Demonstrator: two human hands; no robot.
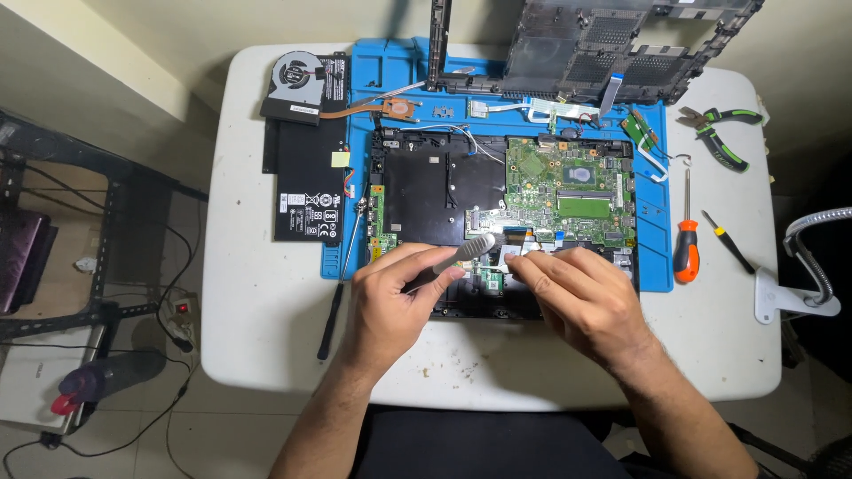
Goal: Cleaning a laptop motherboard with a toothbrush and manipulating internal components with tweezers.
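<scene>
An opened laptop base [426, 191] lies on a blue work mat [652, 266], with a green motherboard [568, 191] exposed at its right. My left hand [390, 297] grips metal tweezers [466, 250] whose tips point at a small module [491, 280] near the laptop's front edge. My right hand [577, 297] rests beside it, fingers curled, fingertips touching the same spot on the board; I see nothing held in it.
A black battery [306, 191] and a cooling fan [297, 80] lie at the left. A laptop cover [612, 44] stands at the back. Green-handled pliers [723, 137], an orange screwdriver [686, 248], a small yellow-tipped screwdriver [728, 241] and a lamp clamp [803, 293] sit on the right. A black tool [330, 315] lies left.
</scene>
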